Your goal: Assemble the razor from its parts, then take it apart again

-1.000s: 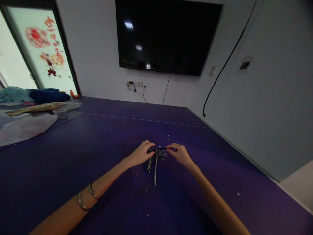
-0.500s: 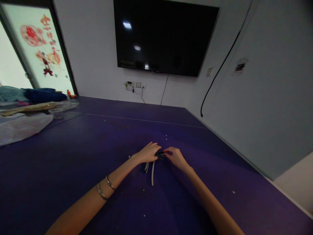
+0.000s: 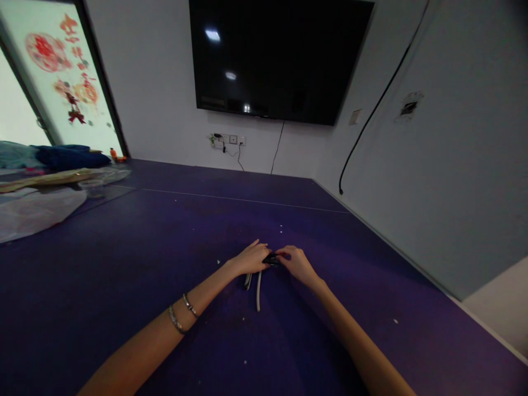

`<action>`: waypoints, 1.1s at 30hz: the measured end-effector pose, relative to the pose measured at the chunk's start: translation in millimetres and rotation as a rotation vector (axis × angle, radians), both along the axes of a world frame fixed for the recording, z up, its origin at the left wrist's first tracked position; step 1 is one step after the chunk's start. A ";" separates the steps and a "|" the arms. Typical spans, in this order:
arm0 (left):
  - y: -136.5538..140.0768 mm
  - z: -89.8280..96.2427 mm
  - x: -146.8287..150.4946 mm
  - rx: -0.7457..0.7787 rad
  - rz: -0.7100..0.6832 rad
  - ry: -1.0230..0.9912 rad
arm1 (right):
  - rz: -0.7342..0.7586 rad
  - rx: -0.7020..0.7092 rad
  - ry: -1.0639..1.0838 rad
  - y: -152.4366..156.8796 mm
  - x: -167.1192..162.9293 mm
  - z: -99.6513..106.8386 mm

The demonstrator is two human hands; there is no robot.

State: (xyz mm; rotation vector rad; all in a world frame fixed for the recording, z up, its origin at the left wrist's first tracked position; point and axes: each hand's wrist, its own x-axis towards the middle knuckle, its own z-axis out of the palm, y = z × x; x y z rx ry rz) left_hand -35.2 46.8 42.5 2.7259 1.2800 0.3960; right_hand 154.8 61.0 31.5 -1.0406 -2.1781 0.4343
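My left hand (image 3: 252,258) is palm down over the purple surface, its fingers closed on a small black bundle (image 3: 271,259) that could be cable, though its kind is too small to make out. From the right, my right hand (image 3: 297,262) pinches the other side of this bundle between thumb and fingertips. A whitish cord-like strip (image 3: 258,291) sticks out below my left hand toward me. Beside it lies a shorter pale and dark piece (image 3: 248,281); its upper end is hidden under the hand.
Small white scraps (image 3: 395,320) dot the purple surface (image 3: 165,264). At the far left lie clear plastic bags (image 3: 41,212) and dark blue cloth (image 3: 72,157). A black cable (image 3: 371,113) hangs down the right wall. A large screen (image 3: 280,60) is on the wall ahead.
The view has shifted slightly. Both hands stay at the black bundle, whose visible part looks a little flatter between them; the pale strips have hardly moved.
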 end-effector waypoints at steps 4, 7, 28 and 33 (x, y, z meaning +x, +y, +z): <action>0.8 -3.0 0.4 0.026 0.001 0.003 | 0.015 -0.004 -0.007 -0.6 0.1 -1.0; 1.6 -5.3 0.6 0.028 -0.003 -0.010 | 0.026 -0.002 -0.002 -1.0 0.0 -1.5; -3.5 -1.3 3.5 -0.010 -0.001 -0.031 | 0.039 -0.041 0.051 3.0 -0.1 -9.9; -2.3 -2.8 3.6 0.007 -0.007 -0.013 | 0.012 -0.054 0.064 5.0 -0.8 -13.9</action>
